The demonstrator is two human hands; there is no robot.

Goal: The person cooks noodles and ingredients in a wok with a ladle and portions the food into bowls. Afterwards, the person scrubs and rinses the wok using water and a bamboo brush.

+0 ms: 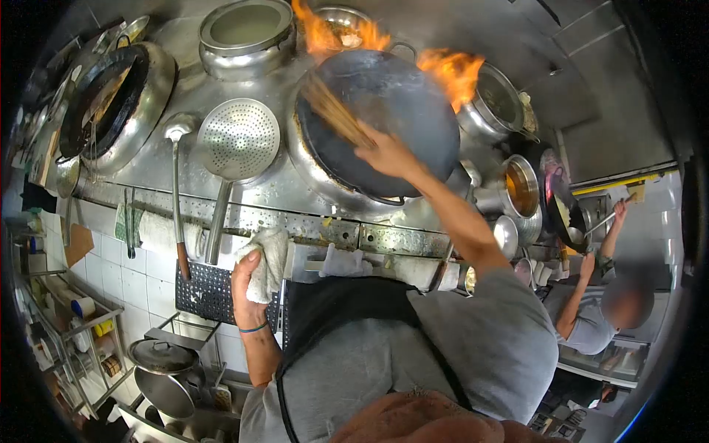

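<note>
My right hand [388, 153] is closed around the handle end of a bamboo wok brush [332, 109]. The bristle end is over the left part of a large dark wok [402, 100] on the burner; motion blur hides whether it touches the metal. Flames [452, 75] rise behind the wok on both sides. My left hand [245, 289] grips a folded pale cloth [269, 264] near the stove's front edge. Close to that cloth, a perforated strainer [240, 140] lies on the steel top, its handle pointing toward me. Left of it rests a ladle [177, 155].
A second wok [100, 111] sits at far left, and a lidded-rim steel pot [247, 33] at the back. On the right are a pot [498, 100] and a container of orange liquid [521, 186]. A co-worker [591, 310] handles another wok [565, 210] there.
</note>
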